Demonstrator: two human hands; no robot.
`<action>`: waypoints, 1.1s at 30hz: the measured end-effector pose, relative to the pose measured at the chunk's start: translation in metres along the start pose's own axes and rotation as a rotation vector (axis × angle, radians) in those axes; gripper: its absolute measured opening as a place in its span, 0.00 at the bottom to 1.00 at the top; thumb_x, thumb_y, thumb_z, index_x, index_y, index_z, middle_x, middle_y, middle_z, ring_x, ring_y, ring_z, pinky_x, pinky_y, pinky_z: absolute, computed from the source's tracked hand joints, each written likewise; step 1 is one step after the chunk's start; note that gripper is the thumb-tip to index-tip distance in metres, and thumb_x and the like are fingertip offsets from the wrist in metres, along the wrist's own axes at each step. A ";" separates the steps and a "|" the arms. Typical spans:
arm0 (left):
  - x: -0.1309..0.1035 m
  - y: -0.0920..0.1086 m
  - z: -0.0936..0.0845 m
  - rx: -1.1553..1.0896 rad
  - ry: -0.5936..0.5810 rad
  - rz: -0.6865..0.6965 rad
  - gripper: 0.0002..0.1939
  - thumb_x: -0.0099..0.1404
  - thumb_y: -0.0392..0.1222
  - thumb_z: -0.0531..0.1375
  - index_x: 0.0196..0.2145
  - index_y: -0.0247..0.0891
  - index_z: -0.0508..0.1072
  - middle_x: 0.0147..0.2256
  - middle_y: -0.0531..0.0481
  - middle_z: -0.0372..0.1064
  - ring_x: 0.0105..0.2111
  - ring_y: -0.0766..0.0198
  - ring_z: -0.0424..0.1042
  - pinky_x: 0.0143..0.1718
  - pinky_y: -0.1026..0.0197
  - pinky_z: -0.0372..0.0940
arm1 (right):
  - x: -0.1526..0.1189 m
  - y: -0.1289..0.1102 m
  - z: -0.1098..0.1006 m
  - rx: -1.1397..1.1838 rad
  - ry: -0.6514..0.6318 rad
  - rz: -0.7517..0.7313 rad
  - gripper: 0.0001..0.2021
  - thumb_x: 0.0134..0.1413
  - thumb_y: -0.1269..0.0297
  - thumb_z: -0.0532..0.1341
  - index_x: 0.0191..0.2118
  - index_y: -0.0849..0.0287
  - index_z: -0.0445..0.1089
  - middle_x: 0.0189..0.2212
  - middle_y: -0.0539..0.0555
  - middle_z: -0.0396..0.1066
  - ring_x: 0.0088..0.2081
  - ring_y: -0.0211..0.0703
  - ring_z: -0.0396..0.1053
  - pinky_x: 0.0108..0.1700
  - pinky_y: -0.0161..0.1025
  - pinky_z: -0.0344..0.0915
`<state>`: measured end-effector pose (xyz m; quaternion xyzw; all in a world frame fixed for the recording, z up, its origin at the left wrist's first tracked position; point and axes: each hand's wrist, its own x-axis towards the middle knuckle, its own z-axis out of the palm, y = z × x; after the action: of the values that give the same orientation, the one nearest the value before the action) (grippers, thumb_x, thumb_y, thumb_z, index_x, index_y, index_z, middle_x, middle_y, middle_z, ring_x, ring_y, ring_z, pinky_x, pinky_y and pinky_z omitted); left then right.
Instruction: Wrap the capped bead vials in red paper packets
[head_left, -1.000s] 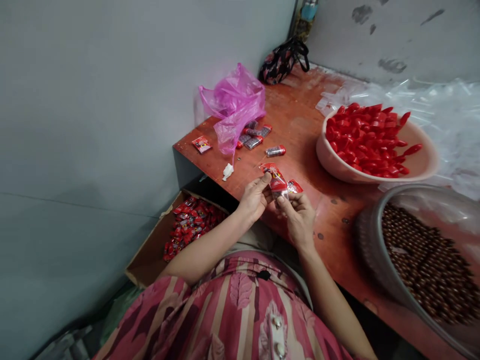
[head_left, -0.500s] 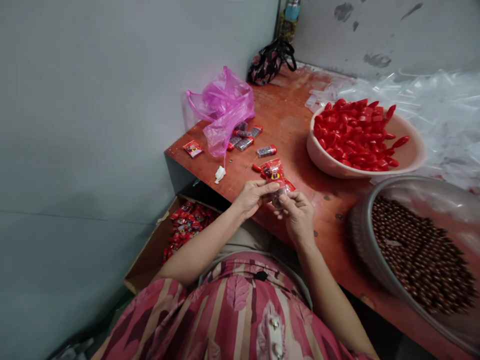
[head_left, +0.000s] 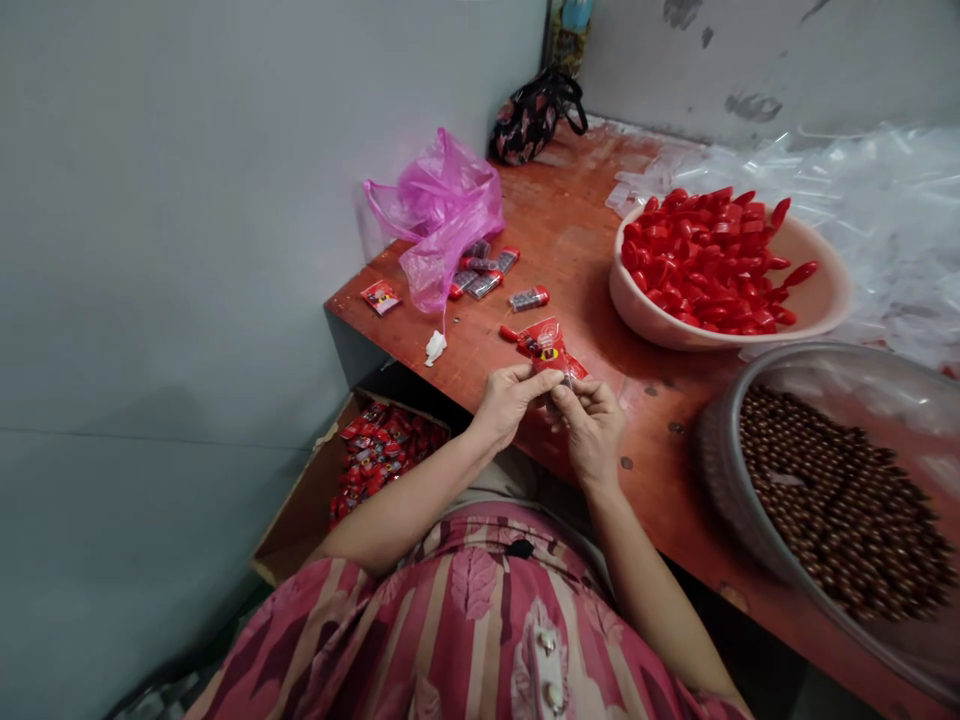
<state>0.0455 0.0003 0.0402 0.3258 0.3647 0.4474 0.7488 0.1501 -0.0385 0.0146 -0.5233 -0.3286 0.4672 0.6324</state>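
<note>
Both my hands meet over the near edge of the table, closed on a small red printed packet [head_left: 546,342]. My left hand [head_left: 508,404] pinches its lower left side with the thumb on top. My right hand [head_left: 596,432] pinches the clear lower end, thumb pressed against it. Dark contents show faintly there, mostly hidden by my fingers. Right behind the packet lie a red cap-like piece [head_left: 508,333] and another red wrapper [head_left: 576,368]. A filled clear tube with a red cap [head_left: 529,298] rests just beyond.
Several filled tubes [head_left: 486,284] lie by a pink plastic bag [head_left: 457,190]. A bowl of red caps [head_left: 619,285] and a basin of brown balls [head_left: 739,440] stand at right. Clear plastic pieces [head_left: 892,220] pile behind. A carton [head_left: 289,520] of red packets sits below left.
My fingers have drawn closer together at the packet's lower end and cover more of it. The view has shifted slightly.
</note>
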 end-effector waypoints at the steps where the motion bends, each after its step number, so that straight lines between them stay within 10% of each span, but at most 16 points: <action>1: -0.001 -0.001 0.001 -0.003 0.008 0.006 0.18 0.49 0.50 0.70 0.25 0.30 0.74 0.18 0.52 0.67 0.17 0.68 0.66 0.20 0.63 0.63 | -0.001 0.001 0.000 -0.015 0.000 -0.018 0.14 0.45 0.57 0.69 0.30 0.58 0.65 0.16 0.44 0.69 0.15 0.32 0.64 0.17 0.29 0.60; 7: -0.006 0.004 -0.008 0.227 0.006 0.032 0.15 0.51 0.48 0.68 0.28 0.31 0.76 0.23 0.51 0.71 0.23 0.67 0.69 0.30 0.61 0.66 | 0.009 -0.006 -0.015 -0.193 -0.146 -0.030 0.15 0.46 0.51 0.68 0.29 0.56 0.67 0.18 0.46 0.70 0.19 0.38 0.67 0.23 0.35 0.65; 13: -0.014 0.015 -0.011 1.009 -0.053 0.115 0.11 0.54 0.46 0.63 0.24 0.33 0.74 0.19 0.56 0.63 0.22 0.69 0.62 0.26 0.65 0.54 | 0.035 -0.043 -0.023 -0.510 -0.271 -0.315 0.16 0.46 0.50 0.67 0.35 0.57 0.74 0.48 0.58 0.72 0.50 0.49 0.69 0.51 0.46 0.64; 16: -0.017 0.014 -0.008 1.086 -0.086 0.163 0.10 0.53 0.42 0.62 0.19 0.34 0.70 0.18 0.58 0.58 0.22 0.71 0.59 0.25 0.66 0.51 | 0.040 -0.044 -0.015 -0.462 -0.331 -0.285 0.13 0.49 0.53 0.66 0.26 0.58 0.71 0.41 0.56 0.74 0.43 0.45 0.71 0.49 0.44 0.64; 23: -0.007 0.008 -0.016 0.488 -0.009 0.030 0.13 0.52 0.47 0.66 0.27 0.32 0.75 0.22 0.55 0.67 0.24 0.70 0.64 0.29 0.65 0.59 | 0.022 -0.014 -0.010 -0.189 0.126 -0.244 0.15 0.55 0.51 0.61 0.40 0.57 0.71 0.43 0.55 0.73 0.44 0.42 0.70 0.48 0.42 0.66; 28: 0.002 0.004 -0.012 -0.054 0.128 -0.029 0.17 0.46 0.47 0.71 0.29 0.32 0.74 0.26 0.50 0.73 0.26 0.68 0.70 0.33 0.63 0.65 | -0.007 -0.002 -0.012 -0.053 -0.102 0.080 0.18 0.44 0.55 0.70 0.40 0.56 0.68 0.33 0.51 0.75 0.31 0.39 0.73 0.34 0.39 0.73; 33: 0.004 0.001 -0.003 -0.174 0.110 -0.050 0.21 0.48 0.51 0.71 0.29 0.31 0.73 0.27 0.49 0.74 0.24 0.69 0.70 0.31 0.65 0.65 | -0.015 0.001 -0.002 -0.005 -0.038 0.117 0.15 0.43 0.58 0.70 0.34 0.58 0.68 0.24 0.48 0.74 0.23 0.37 0.72 0.28 0.35 0.71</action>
<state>0.0440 0.0044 0.0386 0.2251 0.3730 0.4760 0.7640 0.1462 -0.0535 0.0142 -0.5341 -0.3107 0.5122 0.5965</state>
